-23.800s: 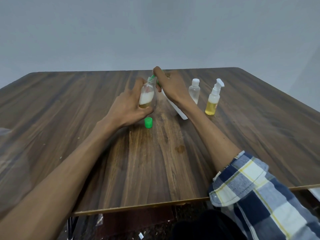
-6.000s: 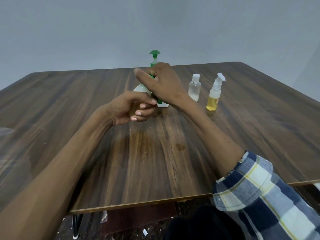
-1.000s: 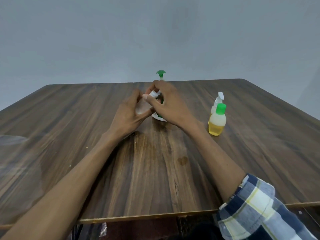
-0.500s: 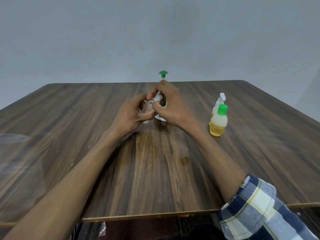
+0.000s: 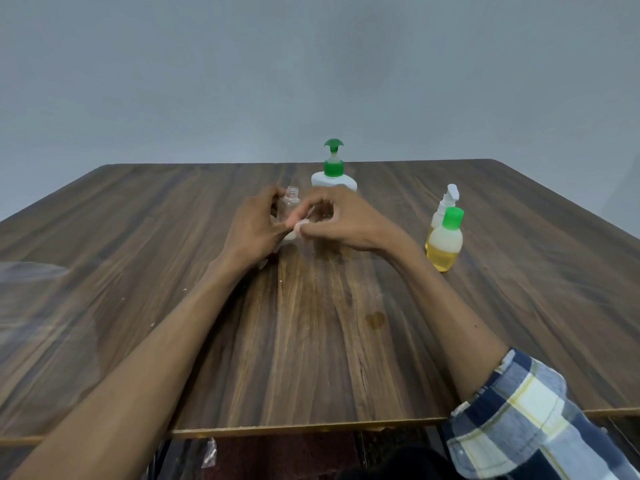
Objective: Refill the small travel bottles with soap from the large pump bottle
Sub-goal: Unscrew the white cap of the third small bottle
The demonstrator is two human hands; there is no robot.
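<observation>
- Step: second travel btl uncapped, pre-fill.
- Left hand (image 5: 256, 226) grips clear empty travel bottle (image 5: 290, 201) upright at table (image 5: 138, 271) centre, neck open.
- Right hand (image 5: 346, 221) pinches its white cap (image 5: 300, 225), just beside btl.
- Pump bottle (image 5: 333, 178) at 12 o'clock, behind hands.
- Green-capped bottle (image 5: 444, 242), filled, w/ small spray bottle (image 5: 446, 202) behind, at 3 o'clock.
- Next (est.): park cap, bring open neck under pump nozzle.

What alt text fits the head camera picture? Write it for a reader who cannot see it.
A person's left hand holds an uncapped clear small bottle on a wooden table while the right hand pinches its white cap beside it. Behind stands a white pump bottle; to the right, a green-capped bottle and a spray bottle.
</observation>
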